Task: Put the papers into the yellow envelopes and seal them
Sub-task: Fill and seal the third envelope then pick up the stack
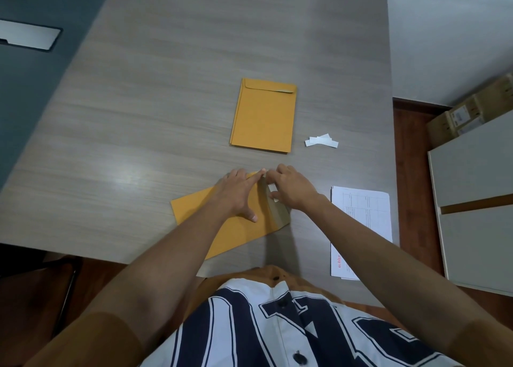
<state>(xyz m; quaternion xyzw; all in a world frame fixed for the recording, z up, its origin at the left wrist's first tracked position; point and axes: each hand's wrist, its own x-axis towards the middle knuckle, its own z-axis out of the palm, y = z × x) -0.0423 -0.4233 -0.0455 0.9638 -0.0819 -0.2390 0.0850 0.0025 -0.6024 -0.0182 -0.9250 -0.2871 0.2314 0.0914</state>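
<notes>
Left hand: the left hand (238, 191) is lying flat with its fingers straight and spread, pressing down on the near envelope without grasping it; its index fingertip is reaching the envelope's far corner.
Right hand: the right hand (291, 189) is curling its fingers over the flap and pinching it at the far end, with its index fingertip touching the left hand's index fingertip.
Near envelope: the yellow envelope (194, 208) is lying flat and tilted on the near middle of the table, its open end pointing right, partly under both hands.
Flap: the grey-brown flap (279, 212) is standing open along the envelope's right edge; a small white scrap is showing under the right hand, and what it is cannot be told.
Envelope stack: the stack of yellow envelopes (263, 117) is resting farther away, in the middle of the table, flaps at the far end, well apart from the hands.
White strips: a few white strips (322, 141) are lying just right of the stack's near corner.
Papers: the printed papers (363, 214) are sitting at the table's right edge, near the right forearm.
Table: the grey wood-grain table (166, 89) is carrying all of these.
</notes>
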